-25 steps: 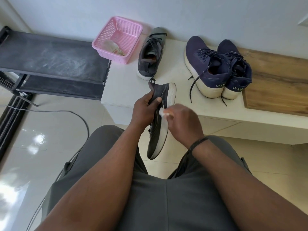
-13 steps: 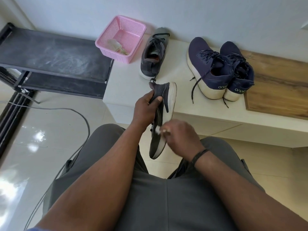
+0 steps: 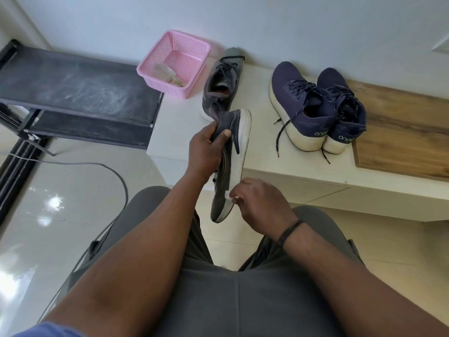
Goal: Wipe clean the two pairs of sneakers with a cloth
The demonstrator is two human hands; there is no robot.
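Left hand (image 3: 206, 147) grips grey sneaker with white sole (image 3: 233, 164) by heel, toe pointing down. Right hand (image 3: 262, 205) presses small white cloth (image 3: 230, 196) against sole edge.

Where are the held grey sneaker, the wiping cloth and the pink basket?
held grey sneaker (image 3: 239, 144): head view, on its white sole edge.
wiping cloth (image 3: 229, 196): head view, on the white bit at the fingertips.
pink basket (image 3: 163, 81): head view, on its near wall.

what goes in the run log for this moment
left hand grips grey sneaker heel | right hand wipes sole edge with cloth
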